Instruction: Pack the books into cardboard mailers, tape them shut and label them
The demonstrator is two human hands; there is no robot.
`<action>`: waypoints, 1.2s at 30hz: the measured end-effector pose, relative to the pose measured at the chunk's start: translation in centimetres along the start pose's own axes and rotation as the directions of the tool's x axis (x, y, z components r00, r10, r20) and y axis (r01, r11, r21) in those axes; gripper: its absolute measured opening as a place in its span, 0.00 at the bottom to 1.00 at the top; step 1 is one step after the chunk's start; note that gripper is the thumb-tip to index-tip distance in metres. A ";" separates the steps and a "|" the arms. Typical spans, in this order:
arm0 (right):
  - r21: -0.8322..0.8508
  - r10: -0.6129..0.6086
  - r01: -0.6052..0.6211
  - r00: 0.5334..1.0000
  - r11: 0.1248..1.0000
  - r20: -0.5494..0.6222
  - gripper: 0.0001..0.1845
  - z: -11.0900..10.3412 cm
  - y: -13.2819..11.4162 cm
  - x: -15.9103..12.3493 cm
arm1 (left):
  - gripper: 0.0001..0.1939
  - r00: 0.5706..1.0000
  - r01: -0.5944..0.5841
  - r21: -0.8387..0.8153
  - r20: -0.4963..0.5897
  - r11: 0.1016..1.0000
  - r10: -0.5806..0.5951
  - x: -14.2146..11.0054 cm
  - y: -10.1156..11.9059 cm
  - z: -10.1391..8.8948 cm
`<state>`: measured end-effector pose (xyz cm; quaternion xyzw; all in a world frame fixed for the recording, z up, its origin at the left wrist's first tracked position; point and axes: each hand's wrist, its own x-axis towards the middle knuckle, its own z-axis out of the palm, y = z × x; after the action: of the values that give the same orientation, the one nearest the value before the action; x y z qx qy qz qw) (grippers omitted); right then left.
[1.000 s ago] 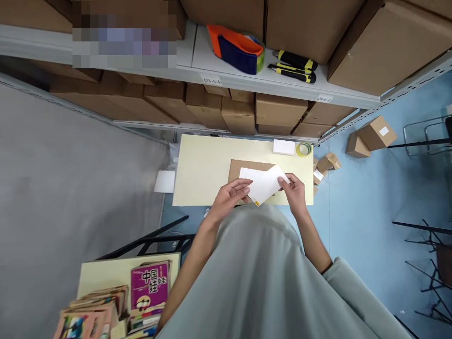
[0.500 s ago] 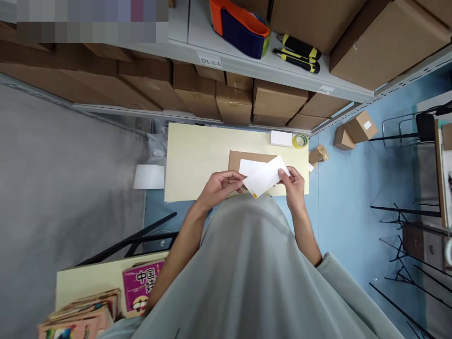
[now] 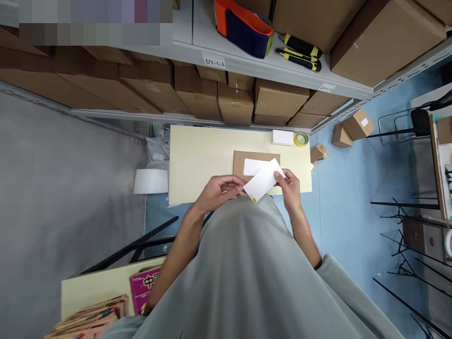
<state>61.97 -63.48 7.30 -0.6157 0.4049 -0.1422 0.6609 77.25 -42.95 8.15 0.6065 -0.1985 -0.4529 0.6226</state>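
A white paper slip (image 3: 262,182), blank but for a small yellow mark at its lower corner, is held tilted above the near side of the table. My right hand (image 3: 290,187) pinches its right edge between thumb and fingers. At the slip's left corner, the thumb and fingertips of my left hand (image 3: 222,192) close on the paper. Beneath lies a flat brown cardboard box (image 3: 239,162) with a white label (image 3: 252,166) on top, partly covered by the slip.
The cream table (image 3: 201,160) bears a small white box (image 3: 282,137) and a tape roll (image 3: 301,139) at its far right. Above it, a grey shelf (image 3: 243,66) holds cartons, yellow-black cutters (image 3: 300,52) and an orange-blue tape dispenser (image 3: 243,28). Magazines (image 3: 92,318) are stacked lower left.
The slip and my right hand have shifted slightly left and toward me, uncovering more of the cardboard box. The whole view has moved a little.
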 end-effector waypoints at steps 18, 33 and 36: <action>-0.259 -0.244 0.323 0.923 0.910 0.296 0.14 4.2 -1.9 -4.5 | 0.10 0.992 -0.126 0.236 0.003 0.963 0.129 -0.4 -0.3 0.8; -0.041 0.002 0.005 0.984 0.999 0.180 0.12 2.6 -1.2 -3.6 | 0.13 0.987 -0.017 0.050 -0.158 0.999 0.025 -0.9 -1.6 -0.9; -0.037 0.025 -0.019 0.987 0.999 0.161 0.13 2.1 -1.2 -3.4 | 0.12 0.971 0.035 0.037 -0.237 0.999 -0.025 -1.0 -2.5 -1.9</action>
<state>61.64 -59.93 9.47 -0.6322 0.3595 -0.0774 0.6820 77.45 -40.66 5.81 0.6715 -0.1228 -0.3826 0.6226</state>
